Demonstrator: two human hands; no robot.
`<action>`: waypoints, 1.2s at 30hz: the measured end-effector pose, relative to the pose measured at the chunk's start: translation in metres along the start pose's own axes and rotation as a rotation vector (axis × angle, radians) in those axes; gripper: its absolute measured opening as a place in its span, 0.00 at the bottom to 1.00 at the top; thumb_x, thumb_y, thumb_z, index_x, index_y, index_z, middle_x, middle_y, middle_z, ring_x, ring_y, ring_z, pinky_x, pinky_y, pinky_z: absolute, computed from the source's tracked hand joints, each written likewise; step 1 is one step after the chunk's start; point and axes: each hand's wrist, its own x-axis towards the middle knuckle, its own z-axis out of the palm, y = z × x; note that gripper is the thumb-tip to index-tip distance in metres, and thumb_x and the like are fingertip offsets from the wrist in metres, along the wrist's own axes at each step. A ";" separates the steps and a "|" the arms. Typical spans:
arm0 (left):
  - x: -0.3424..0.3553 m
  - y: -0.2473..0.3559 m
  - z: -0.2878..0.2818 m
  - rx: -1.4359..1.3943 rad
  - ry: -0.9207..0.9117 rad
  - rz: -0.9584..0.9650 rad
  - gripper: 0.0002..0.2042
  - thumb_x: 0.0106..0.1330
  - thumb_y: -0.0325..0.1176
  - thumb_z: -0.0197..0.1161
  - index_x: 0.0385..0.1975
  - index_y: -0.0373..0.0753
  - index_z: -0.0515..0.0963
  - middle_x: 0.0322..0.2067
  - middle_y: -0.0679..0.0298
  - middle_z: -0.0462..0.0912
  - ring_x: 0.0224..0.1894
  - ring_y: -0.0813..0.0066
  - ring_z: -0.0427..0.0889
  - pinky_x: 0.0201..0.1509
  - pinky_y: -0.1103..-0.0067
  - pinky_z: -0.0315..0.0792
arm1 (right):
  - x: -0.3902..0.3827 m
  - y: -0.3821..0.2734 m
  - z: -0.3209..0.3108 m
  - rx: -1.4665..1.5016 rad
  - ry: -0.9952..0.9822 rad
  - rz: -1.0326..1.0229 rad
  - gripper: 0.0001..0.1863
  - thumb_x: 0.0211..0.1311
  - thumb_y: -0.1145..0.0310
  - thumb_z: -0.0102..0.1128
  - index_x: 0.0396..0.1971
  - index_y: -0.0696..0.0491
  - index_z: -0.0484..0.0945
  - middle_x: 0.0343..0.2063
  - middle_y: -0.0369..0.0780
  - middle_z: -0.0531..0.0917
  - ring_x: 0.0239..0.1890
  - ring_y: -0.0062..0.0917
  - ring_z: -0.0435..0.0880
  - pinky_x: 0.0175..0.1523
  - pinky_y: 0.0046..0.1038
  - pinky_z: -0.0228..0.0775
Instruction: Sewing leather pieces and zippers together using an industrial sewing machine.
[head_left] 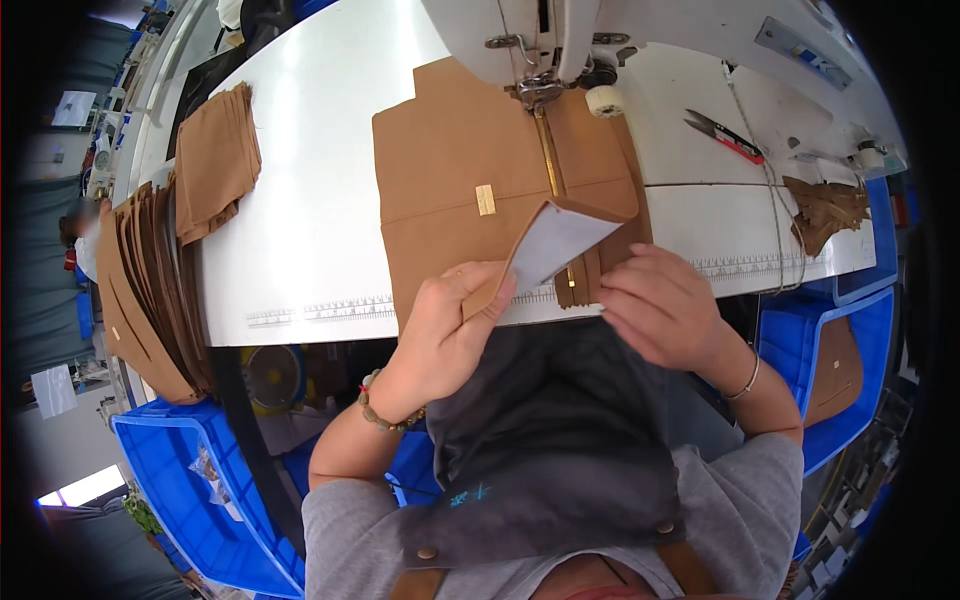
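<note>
A brown fabric panel with a small gold label lies on the white table under the sewing machine's presser foot. A gold zipper runs along it from the foot toward me. My left hand pinches a folded-back corner of the panel, whose pale grey underside shows. My right hand has its fingers loosely curled and apart; their tips are by the panel's near right edge, beside the zipper's end.
Stacked brown pieces and more hanging brown panels are at left. Red-handled thread snips, a cord and brown scraps lie at right. Blue bins flank me, one at right holding a brown piece.
</note>
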 end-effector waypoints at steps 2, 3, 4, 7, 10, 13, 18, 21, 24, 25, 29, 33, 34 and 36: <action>0.003 -0.001 0.001 -0.025 0.040 0.070 0.14 0.79 0.34 0.59 0.46 0.26 0.82 0.36 0.45 0.85 0.41 0.47 0.82 0.48 0.67 0.75 | 0.005 -0.006 0.009 -0.008 -0.046 -0.049 0.16 0.52 0.70 0.75 0.42 0.56 0.83 0.41 0.40 0.84 0.46 0.34 0.85 0.58 0.41 0.80; 0.004 -0.001 0.002 -0.025 0.039 0.059 0.13 0.78 0.33 0.59 0.46 0.26 0.82 0.37 0.44 0.85 0.41 0.46 0.82 0.49 0.66 0.75 | 0.007 -0.007 0.012 -0.011 -0.073 -0.052 0.17 0.53 0.68 0.74 0.42 0.56 0.83 0.40 0.40 0.83 0.45 0.34 0.85 0.59 0.41 0.80; 0.004 -0.003 0.002 -0.025 0.038 0.047 0.13 0.78 0.33 0.59 0.47 0.26 0.82 0.37 0.44 0.85 0.42 0.46 0.83 0.49 0.66 0.75 | 0.009 -0.006 0.015 -0.015 -0.053 -0.059 0.17 0.53 0.68 0.74 0.42 0.56 0.83 0.40 0.40 0.83 0.45 0.34 0.85 0.59 0.41 0.80; 0.004 -0.005 0.004 -0.048 0.083 0.125 0.13 0.78 0.33 0.60 0.47 0.27 0.82 0.37 0.44 0.86 0.42 0.45 0.83 0.50 0.66 0.75 | 0.013 -0.004 0.020 -0.044 -0.056 -0.091 0.16 0.51 0.70 0.73 0.41 0.57 0.83 0.39 0.40 0.82 0.42 0.34 0.84 0.56 0.40 0.81; 0.002 -0.005 0.002 -0.055 0.060 0.065 0.12 0.77 0.32 0.61 0.47 0.27 0.83 0.38 0.43 0.86 0.43 0.45 0.83 0.50 0.66 0.75 | 0.014 -0.006 0.023 -0.048 -0.070 -0.086 0.16 0.51 0.72 0.76 0.41 0.58 0.85 0.40 0.41 0.85 0.42 0.36 0.85 0.52 0.39 0.83; 0.002 -0.004 0.001 -0.018 0.012 -0.034 0.12 0.75 0.31 0.61 0.48 0.28 0.83 0.39 0.44 0.86 0.45 0.45 0.83 0.52 0.65 0.75 | 0.015 -0.010 0.024 -0.028 -0.018 -0.039 0.14 0.50 0.74 0.75 0.39 0.58 0.85 0.38 0.42 0.84 0.40 0.38 0.85 0.46 0.38 0.83; 0.003 -0.004 0.003 -0.019 0.023 0.039 0.13 0.74 0.29 0.61 0.53 0.30 0.83 0.39 0.45 0.87 0.46 0.45 0.83 0.55 0.65 0.75 | 0.018 -0.013 0.025 -0.011 0.014 0.041 0.14 0.46 0.74 0.73 0.35 0.57 0.83 0.34 0.39 0.81 0.35 0.33 0.82 0.39 0.33 0.78; 0.003 -0.004 0.004 -0.003 0.027 0.074 0.15 0.73 0.28 0.61 0.55 0.30 0.83 0.40 0.45 0.87 0.46 0.45 0.84 0.56 0.65 0.75 | 0.019 -0.013 0.025 -0.021 0.031 0.025 0.14 0.45 0.74 0.72 0.35 0.57 0.83 0.35 0.40 0.82 0.34 0.33 0.83 0.40 0.33 0.80; 0.003 -0.005 0.004 0.018 0.032 0.121 0.15 0.72 0.26 0.60 0.56 0.30 0.83 0.42 0.44 0.88 0.47 0.46 0.85 0.58 0.65 0.75 | 0.019 -0.014 0.027 -0.055 0.051 -0.010 0.13 0.46 0.74 0.72 0.34 0.57 0.83 0.35 0.40 0.82 0.35 0.33 0.83 0.43 0.34 0.82; 0.002 -0.006 0.004 0.023 0.033 0.128 0.15 0.72 0.26 0.60 0.56 0.30 0.83 0.42 0.44 0.88 0.47 0.46 0.85 0.58 0.65 0.75 | 0.019 -0.013 0.028 -0.057 0.037 -0.009 0.13 0.46 0.74 0.72 0.34 0.57 0.83 0.35 0.40 0.82 0.35 0.33 0.83 0.43 0.34 0.82; 0.003 -0.010 0.003 0.049 0.019 0.127 0.18 0.67 0.24 0.61 0.56 0.30 0.82 0.45 0.43 0.88 0.49 0.45 0.85 0.60 0.64 0.75 | 0.012 -0.012 0.029 -0.131 0.010 -0.091 0.13 0.47 0.72 0.71 0.36 0.59 0.84 0.37 0.41 0.84 0.38 0.33 0.85 0.47 0.35 0.85; -0.001 -0.009 0.010 0.242 0.009 0.341 0.21 0.63 0.25 0.63 0.59 0.35 0.82 0.47 0.51 0.87 0.55 0.49 0.84 0.64 0.63 0.73 | -0.014 -0.011 0.032 -0.184 -0.065 -0.136 0.16 0.54 0.67 0.68 0.43 0.56 0.87 0.42 0.41 0.86 0.45 0.35 0.87 0.53 0.36 0.84; -0.004 -0.008 0.014 0.394 -0.002 0.422 0.20 0.66 0.28 0.64 0.59 0.37 0.83 0.45 0.56 0.87 0.55 0.52 0.84 0.64 0.62 0.72 | -0.022 -0.011 0.034 -0.193 -0.042 -0.146 0.16 0.54 0.67 0.68 0.43 0.56 0.87 0.42 0.41 0.86 0.45 0.35 0.87 0.53 0.36 0.84; -0.012 -0.004 0.023 0.429 -0.006 0.426 0.26 0.57 0.28 0.67 0.60 0.40 0.83 0.55 0.59 0.85 0.64 0.52 0.81 0.70 0.55 0.69 | -0.036 -0.009 0.044 0.047 -0.102 0.060 0.19 0.58 0.61 0.65 0.48 0.52 0.88 0.48 0.41 0.87 0.53 0.38 0.87 0.57 0.38 0.83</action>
